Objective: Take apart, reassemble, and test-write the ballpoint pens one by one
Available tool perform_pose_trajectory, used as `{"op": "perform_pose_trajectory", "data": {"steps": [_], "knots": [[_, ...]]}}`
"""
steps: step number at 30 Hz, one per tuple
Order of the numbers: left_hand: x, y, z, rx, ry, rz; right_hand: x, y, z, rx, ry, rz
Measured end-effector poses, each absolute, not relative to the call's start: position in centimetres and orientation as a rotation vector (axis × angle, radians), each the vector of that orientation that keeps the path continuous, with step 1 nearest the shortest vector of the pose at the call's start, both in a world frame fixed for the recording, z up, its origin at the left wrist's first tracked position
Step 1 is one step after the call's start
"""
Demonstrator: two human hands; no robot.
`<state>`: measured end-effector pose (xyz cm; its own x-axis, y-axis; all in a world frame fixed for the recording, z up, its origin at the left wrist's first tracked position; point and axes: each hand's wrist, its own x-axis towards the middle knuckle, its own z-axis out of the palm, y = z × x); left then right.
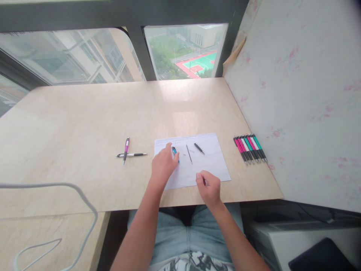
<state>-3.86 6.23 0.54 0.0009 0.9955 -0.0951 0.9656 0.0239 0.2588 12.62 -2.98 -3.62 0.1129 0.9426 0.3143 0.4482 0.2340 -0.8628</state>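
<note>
My left hand (164, 162) reaches over a sheet of white paper (217, 165), thumb and forefinger apart. Between them lies the blue barrel (175, 151) of a pen, its top dark; firm contact with it is not plain. My right hand (209, 187) is curled into a fist at the paper's near edge, and what it may hold is hidden. On the paper, a thin dark pen refill (189, 154) lies beside a black pen grip section (199, 148) with a pointed tip. Tiny pale pieces (192, 151) rest near the refill, too small to name.
Left of the paper, a purple pen (126, 146) crosses a white-and-black pen (135, 154). Several pink, white and green pens (249, 148) lie in a row by the papered wall (299, 94). A grey cable (64, 184) loops over the table's left front. Windows stand behind.
</note>
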Motion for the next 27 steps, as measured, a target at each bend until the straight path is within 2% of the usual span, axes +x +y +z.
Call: {"op": "perform_pose_trajectory", "data": {"steps": [7, 19, 23, 27], "knots": [[-3.3, 6.5, 0.8, 2.042, 2.048, 0.075, 12.7, -2.9, -3.6, -1.349, -1.501, 0.621], [-4.5, 6.6, -0.3, 2.062, 1.984, 0.268, 12.7, -3.1, -3.5, -1.380, -1.474, 0.618], [-4.6, 6.6, -0.6, 2.013, 1.926, 0.451, 12.7, -3.2, -3.7, -1.387, -1.475, 0.628], [-5.0, 6.0, -0.3, 1.678, 1.779, 0.823, 12.7, -3.1, -3.7, -1.382, -1.480, 0.629]]}}
